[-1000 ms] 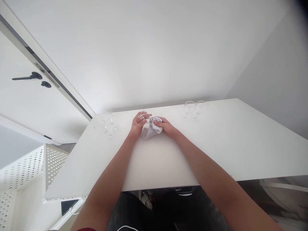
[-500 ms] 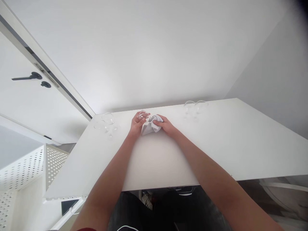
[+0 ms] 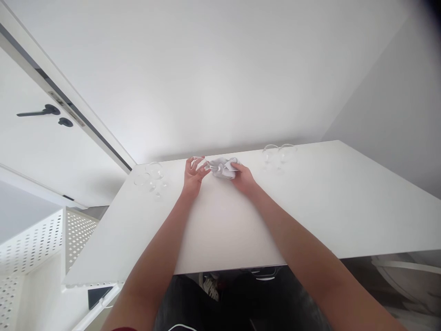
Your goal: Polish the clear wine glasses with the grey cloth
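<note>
Near the far edge of the white table, my left hand is closed round the bowl of a clear wine glass. The glass is tilted on its side, its bowl to the left and its stem toward the right. My right hand grips a pale grey cloth, bunched at the stem and base end of the glass. The cloth hides the base.
Several clear stemmed glasses stand at the table's left side. Two more stemmed glasses are near the far edge on the right. A wall rises behind the table, and a door with a black handle is at left.
Both hands have shifted slightly, the left hand to the left and the right hand to the right. The cloth's hanging corner has been drawn up, and the cloth now stretches along the stem.
</note>
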Action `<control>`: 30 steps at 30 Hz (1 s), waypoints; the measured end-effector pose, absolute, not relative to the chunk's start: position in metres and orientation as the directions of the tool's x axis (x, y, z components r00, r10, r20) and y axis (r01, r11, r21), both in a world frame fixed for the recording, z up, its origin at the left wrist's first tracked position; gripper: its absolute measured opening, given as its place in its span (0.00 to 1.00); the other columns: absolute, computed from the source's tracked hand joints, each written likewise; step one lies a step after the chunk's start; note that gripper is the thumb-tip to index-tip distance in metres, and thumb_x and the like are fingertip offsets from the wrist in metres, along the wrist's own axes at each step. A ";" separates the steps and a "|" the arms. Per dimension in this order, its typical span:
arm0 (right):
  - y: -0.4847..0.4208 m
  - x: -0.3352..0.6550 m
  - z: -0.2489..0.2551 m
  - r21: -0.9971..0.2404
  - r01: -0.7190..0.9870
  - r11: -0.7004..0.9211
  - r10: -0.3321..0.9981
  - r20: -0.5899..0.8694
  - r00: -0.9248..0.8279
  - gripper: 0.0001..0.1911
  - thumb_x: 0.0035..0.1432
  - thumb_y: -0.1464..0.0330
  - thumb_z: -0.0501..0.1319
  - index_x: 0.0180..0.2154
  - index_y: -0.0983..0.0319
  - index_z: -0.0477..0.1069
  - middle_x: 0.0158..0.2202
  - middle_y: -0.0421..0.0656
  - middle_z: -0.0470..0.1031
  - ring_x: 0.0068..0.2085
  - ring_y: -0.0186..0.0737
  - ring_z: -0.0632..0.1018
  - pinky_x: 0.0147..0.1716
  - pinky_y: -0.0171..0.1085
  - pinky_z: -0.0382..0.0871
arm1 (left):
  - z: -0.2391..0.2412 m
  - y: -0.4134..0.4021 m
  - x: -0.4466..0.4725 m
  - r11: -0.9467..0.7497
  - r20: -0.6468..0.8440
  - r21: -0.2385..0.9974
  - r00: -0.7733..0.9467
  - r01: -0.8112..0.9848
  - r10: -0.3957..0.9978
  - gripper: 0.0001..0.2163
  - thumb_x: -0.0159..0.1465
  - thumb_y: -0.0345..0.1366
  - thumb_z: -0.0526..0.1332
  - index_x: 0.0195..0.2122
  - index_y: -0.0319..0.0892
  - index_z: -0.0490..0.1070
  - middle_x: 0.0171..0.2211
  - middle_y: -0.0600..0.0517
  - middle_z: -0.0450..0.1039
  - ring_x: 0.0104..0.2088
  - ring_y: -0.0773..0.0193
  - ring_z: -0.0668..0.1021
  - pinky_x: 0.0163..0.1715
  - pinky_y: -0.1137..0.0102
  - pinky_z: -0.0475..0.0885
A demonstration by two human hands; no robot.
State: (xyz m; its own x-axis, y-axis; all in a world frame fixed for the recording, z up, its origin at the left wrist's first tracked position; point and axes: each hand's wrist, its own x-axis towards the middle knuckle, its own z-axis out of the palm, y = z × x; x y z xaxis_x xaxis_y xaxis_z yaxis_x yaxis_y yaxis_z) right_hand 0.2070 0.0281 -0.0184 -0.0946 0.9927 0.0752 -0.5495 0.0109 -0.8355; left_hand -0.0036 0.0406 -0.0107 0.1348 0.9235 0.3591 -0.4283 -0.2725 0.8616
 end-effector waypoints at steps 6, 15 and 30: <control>0.027 0.210 -0.013 -0.782 -0.623 0.022 0.994 0.082 -0.068 0.13 0.54 0.59 0.66 0.39 0.57 0.71 0.42 0.45 0.78 0.45 0.49 0.78 0.44 0.47 0.72 | -0.009 0.030 0.008 -0.282 0.355 0.912 0.231 -0.296 0.906 0.29 0.54 0.39 0.76 0.50 0.52 0.59 0.59 0.45 0.72 0.53 0.53 0.81 0.56 0.52 0.71; 0.026 0.214 -0.014 -0.724 -0.688 -0.053 0.996 0.011 -0.088 0.08 0.55 0.64 0.66 0.37 0.57 0.71 0.36 0.44 0.77 0.39 0.46 0.78 0.39 0.43 0.73 | -0.005 0.029 0.007 -0.360 0.400 0.894 0.114 -0.265 0.910 0.28 0.56 0.40 0.75 0.54 0.51 0.64 0.60 0.44 0.71 0.51 0.51 0.83 0.63 0.47 0.67; 0.027 0.213 -0.013 -0.727 -0.687 -0.005 0.993 0.080 -0.092 0.06 0.57 0.65 0.64 0.38 0.58 0.73 0.37 0.42 0.77 0.37 0.41 0.76 0.38 0.40 0.72 | -0.005 0.030 0.006 -0.373 0.416 0.888 0.123 -0.270 0.901 0.27 0.55 0.41 0.76 0.52 0.50 0.67 0.58 0.44 0.72 0.51 0.48 0.83 0.59 0.45 0.73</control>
State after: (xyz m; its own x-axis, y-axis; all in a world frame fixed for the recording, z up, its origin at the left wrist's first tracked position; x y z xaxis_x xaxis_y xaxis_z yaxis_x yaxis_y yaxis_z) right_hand 0.2134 0.0267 -0.0132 -0.0921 0.9925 0.0801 -0.6870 -0.0051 -0.7266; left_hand 0.0061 0.0299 -0.0051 0.1229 0.9010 0.4162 -0.2703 -0.3731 0.8875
